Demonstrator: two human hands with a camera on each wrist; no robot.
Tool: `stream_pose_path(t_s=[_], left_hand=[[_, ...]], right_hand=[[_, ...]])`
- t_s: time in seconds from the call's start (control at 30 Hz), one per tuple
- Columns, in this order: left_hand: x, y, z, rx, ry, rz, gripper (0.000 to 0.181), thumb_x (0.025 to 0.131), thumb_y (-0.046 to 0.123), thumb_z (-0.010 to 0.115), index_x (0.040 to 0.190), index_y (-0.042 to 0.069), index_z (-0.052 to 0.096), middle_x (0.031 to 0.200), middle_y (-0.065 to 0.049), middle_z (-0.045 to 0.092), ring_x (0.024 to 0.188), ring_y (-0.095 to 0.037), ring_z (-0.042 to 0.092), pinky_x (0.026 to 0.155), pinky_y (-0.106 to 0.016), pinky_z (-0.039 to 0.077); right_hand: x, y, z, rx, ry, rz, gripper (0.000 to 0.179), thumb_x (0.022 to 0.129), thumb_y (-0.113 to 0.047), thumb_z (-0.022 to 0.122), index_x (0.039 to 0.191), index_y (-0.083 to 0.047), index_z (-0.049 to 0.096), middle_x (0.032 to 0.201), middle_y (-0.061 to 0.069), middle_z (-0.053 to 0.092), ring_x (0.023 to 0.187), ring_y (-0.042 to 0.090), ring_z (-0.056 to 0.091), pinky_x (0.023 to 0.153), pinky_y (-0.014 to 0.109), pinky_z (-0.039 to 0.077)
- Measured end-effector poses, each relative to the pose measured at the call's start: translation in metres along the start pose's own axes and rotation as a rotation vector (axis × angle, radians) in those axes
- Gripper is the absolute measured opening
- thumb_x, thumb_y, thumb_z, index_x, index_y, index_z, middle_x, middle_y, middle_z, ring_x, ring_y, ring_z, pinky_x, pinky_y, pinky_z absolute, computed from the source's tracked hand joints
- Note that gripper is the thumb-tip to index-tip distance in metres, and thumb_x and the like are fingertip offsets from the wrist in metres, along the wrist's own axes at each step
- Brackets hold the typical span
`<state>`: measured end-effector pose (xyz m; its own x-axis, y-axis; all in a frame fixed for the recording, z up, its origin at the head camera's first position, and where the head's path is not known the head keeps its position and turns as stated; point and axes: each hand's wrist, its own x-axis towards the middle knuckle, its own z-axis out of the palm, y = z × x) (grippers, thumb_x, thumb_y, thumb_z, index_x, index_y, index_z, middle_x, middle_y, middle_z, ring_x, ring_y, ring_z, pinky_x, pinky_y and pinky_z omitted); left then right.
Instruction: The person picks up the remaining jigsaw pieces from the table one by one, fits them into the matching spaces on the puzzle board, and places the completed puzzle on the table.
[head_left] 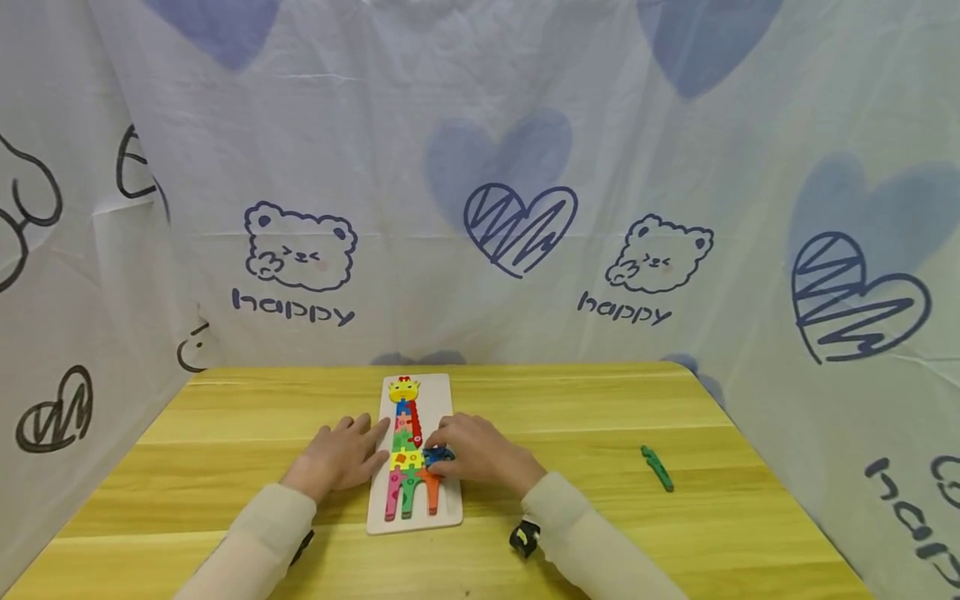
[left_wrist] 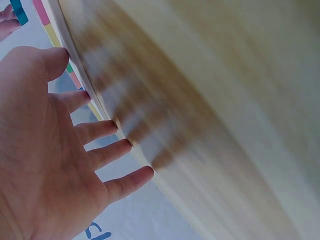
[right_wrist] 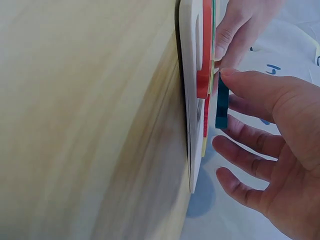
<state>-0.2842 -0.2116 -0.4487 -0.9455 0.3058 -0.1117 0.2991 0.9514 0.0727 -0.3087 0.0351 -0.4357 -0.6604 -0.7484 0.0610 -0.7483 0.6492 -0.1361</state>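
A white puzzle board (head_left: 435, 404) lies lengthwise on the table, filled in part by a colourful giraffe made of interlocking pieces, with a yellow head (head_left: 404, 390) at the far end and pink, green and orange legs at the near end. My right hand (head_left: 480, 450) pinches a dark blue puzzle piece (right_wrist: 222, 107) between thumb and fingers, just over the board beside the giraffe's yellow body piece (head_left: 412, 460). At the board's left edge is my left hand (head_left: 341, 454), its fingers spread and fingertips against the rim in the left wrist view.
A loose green puzzle piece (head_left: 657, 468) lies on the wooden table (head_left: 570, 400) to the right. A black wrist device (head_left: 524, 538) shows under my right sleeve. White cloth (head_left: 405, 167) with hearts and bears hangs behind and at both sides.
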Motion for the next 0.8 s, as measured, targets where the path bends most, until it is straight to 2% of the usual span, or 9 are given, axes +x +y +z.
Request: stream_pose_path(t_s=[0.8], left_hand=[[-0.0003, 0.0013, -0.0019, 0.002, 0.0, 0.004, 0.062, 0.106, 0.045, 0.049, 0.158, 0.011, 0.042, 0.159, -0.025, 0.043, 0.143, -0.051, 0.043, 0.113, -0.074, 0.036]], right_hand=[[0.0059, -0.0007, 0.0048, 0.007, -0.015, 0.013, 0.038, 0.094, -0.043, 0.073, 0.124, -0.019, 0.077, 0.11, -0.003, 0.073, 0.085, 0.005, 0.055, 0.075, 0.015, 0.048]])
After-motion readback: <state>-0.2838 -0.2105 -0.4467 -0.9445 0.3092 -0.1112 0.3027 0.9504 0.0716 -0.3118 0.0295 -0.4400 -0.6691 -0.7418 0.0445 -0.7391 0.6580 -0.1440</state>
